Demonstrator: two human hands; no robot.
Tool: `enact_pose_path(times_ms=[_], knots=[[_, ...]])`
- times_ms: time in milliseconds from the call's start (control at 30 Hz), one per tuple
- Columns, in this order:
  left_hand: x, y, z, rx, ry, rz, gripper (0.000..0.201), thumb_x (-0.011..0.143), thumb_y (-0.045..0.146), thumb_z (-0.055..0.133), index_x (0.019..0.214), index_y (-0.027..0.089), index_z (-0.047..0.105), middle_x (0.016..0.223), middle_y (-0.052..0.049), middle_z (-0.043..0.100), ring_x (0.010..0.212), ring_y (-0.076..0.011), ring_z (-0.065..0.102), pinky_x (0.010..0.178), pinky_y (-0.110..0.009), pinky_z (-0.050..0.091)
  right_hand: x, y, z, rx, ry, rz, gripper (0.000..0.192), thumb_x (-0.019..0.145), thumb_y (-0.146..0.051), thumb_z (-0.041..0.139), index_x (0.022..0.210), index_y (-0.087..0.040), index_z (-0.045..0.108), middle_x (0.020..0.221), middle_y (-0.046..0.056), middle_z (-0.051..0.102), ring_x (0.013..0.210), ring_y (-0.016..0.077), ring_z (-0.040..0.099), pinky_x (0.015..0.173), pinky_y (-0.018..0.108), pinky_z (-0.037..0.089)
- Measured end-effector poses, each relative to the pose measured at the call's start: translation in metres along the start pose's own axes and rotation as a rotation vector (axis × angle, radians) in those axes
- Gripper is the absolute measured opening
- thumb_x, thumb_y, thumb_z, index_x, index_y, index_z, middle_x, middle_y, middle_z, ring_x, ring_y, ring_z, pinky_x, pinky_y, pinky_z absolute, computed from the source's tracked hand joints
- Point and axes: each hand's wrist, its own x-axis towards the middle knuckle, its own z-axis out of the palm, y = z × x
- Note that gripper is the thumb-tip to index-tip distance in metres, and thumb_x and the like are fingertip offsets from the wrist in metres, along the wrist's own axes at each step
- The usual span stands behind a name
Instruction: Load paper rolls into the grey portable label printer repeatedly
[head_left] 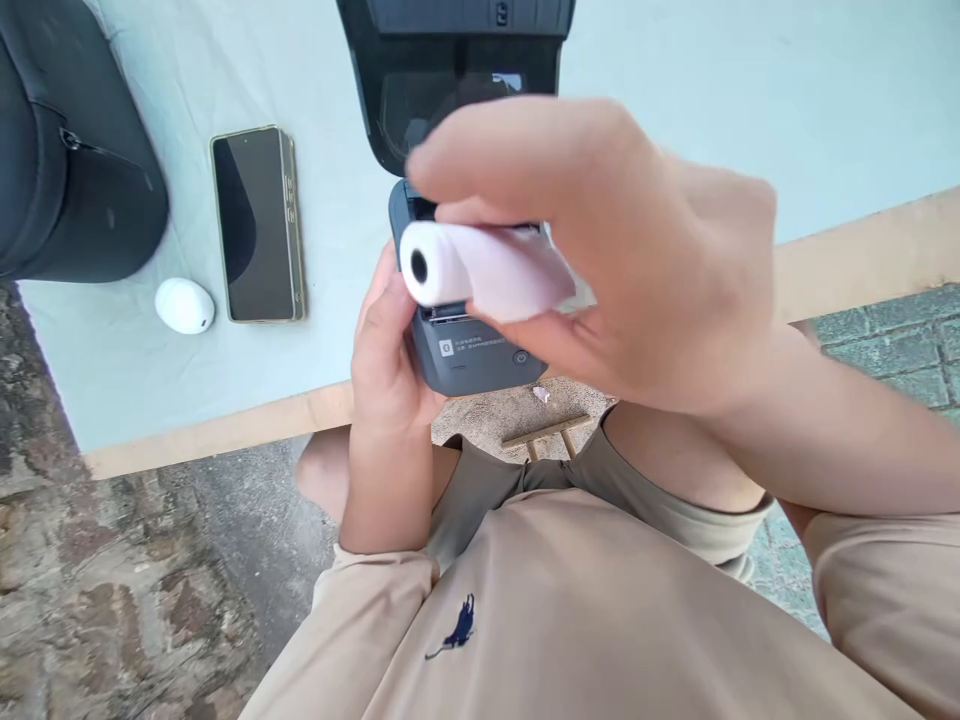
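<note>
My left hand (390, 350) grips the left side of a dark grey portable label printer (480, 362), its thumb along the edge. The printer's lid (457, 90) is tipped up and back, showing a clear window. In my right hand (645, 250) is a small white paper roll (495, 265), held between thumb and fingers over the printer's uncovered bay. The roll's black-centred core end points left. A loose flap of paper shows near my right palm. My right hand hides part of the bay and the roll's right end.
A phone (255, 225) with a dark screen lies on the pale-covered table (322, 380), left of the printer. Beside it sit a white egg-shaped object (184, 306) and a black zippered case (82, 150). The table's front edge runs just before my lap.
</note>
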Motion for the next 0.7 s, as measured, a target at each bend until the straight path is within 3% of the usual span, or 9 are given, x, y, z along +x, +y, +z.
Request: enact_pose_path(times_ms=[100, 167, 267, 333, 400, 433, 500, 600, 700], knots=[[-0.003, 0.0, -0.001, -0.025, -0.027, -0.027, 0.046, 0.108, 0.058, 0.048, 0.125, 0.024, 0.074, 0.124, -0.005, 0.079, 0.151, -0.0235, 0.06, 0.137, -0.038, 0.038, 0.005, 0.002, 0.006, -0.259, 0.056, -0.011, 0.05, 0.111, -0.032, 0.029, 0.143, -0.031, 0.067, 0.107, -0.001, 0.073, 0.102, 0.0171, 0.072, 0.08, 0.032, 0.047], [-0.004, -0.001, -0.002, -0.023, -0.003, -0.061, 0.048, 0.107, 0.061, 0.049, 0.127, 0.024, 0.073, 0.13, -0.005, 0.076, 0.154, -0.0255, 0.057, 0.136, -0.04, 0.04, 0.008, 0.005, 0.011, -0.286, 0.039, -0.016, 0.039, 0.109, -0.035, 0.037, 0.123, -0.025, 0.072, 0.104, -0.001, 0.075, 0.093, 0.0175, 0.072, 0.079, 0.033, 0.046], [-0.004, -0.007, -0.005, 0.002, 0.052, -0.074, 0.043, 0.102, 0.064, 0.061, 0.122, 0.028, 0.073, 0.132, -0.005, 0.074, 0.152, -0.0304, 0.058, 0.132, -0.045, 0.045, 0.01, 0.012, 0.018, -0.238, 0.054, -0.09, 0.036, 0.109, -0.037, 0.042, 0.105, -0.021, 0.074, 0.111, -0.002, 0.079, 0.103, 0.0193, 0.074, 0.087, 0.035, 0.051], [-0.002, -0.011, -0.006, -0.012, 0.056, -0.053, 0.039, 0.098, 0.064, 0.066, 0.115, 0.03, 0.073, 0.128, -0.005, 0.074, 0.149, -0.0328, 0.059, 0.131, -0.048, 0.046, 0.007, 0.016, 0.022, -0.242, 0.194, -0.122, 0.044, 0.112, -0.038, 0.037, 0.097, -0.02, 0.074, 0.109, -0.003, 0.079, 0.107, 0.0196, 0.074, 0.094, 0.038, 0.052], [0.0, -0.013, -0.006, -0.053, 0.036, -0.027, 0.04, 0.098, 0.066, 0.063, 0.109, 0.029, 0.073, 0.122, -0.006, 0.074, 0.146, -0.0336, 0.061, 0.131, -0.05, 0.046, 0.003, 0.02, 0.024, -0.274, 0.328, -0.208, 0.041, 0.112, -0.037, 0.039, 0.094, -0.021, 0.072, 0.104, -0.003, 0.078, 0.102, 0.0194, 0.073, 0.091, 0.039, 0.051], [0.001, -0.013, -0.006, -0.073, 0.017, -0.022, 0.043, 0.098, 0.069, 0.06, 0.107, 0.029, 0.073, 0.118, -0.007, 0.074, 0.146, -0.0341, 0.061, 0.132, -0.051, 0.046, 0.0, 0.02, 0.023, -0.286, 0.336, -0.272, 0.037, 0.11, -0.036, 0.042, 0.094, -0.022, 0.072, 0.104, -0.004, 0.078, 0.1, 0.0193, 0.071, 0.088, 0.038, 0.05], [0.003, -0.012, -0.006, -0.089, -0.035, -0.028, 0.051, 0.097, 0.076, 0.055, 0.106, 0.029, 0.072, 0.112, -0.008, 0.074, 0.148, -0.0358, 0.06, 0.129, -0.055, 0.049, -0.005, 0.021, 0.019, -0.274, 0.214, -0.406, 0.029, 0.109, -0.036, 0.047, 0.1, -0.025, 0.072, 0.107, -0.006, 0.077, 0.101, 0.0182, 0.069, 0.082, 0.036, 0.046], [0.004, -0.011, -0.008, -0.079, -0.132, -0.073, 0.055, 0.089, 0.077, 0.069, 0.119, 0.031, 0.072, 0.117, -0.009, 0.075, 0.153, -0.0377, 0.056, 0.122, -0.058, 0.056, -0.01, 0.02, 0.011, -0.23, 0.035, -0.485, 0.039, 0.113, -0.045, 0.042, 0.104, -0.027, 0.075, 0.111, -0.009, 0.078, 0.106, 0.0155, 0.07, 0.081, 0.035, 0.044], [0.004, -0.015, -0.013, -0.081, -0.184, 0.015, 0.053, 0.089, 0.058, 0.08, 0.132, 0.031, 0.069, 0.117, -0.007, 0.077, 0.148, -0.0359, 0.062, 0.121, -0.057, 0.058, -0.011, 0.022, 0.006, -0.125, 0.08, -0.512, 0.05, 0.114, -0.054, 0.039, 0.098, -0.025, 0.077, 0.113, -0.008, 0.079, 0.111, 0.0151, 0.071, 0.087, 0.035, 0.052]])
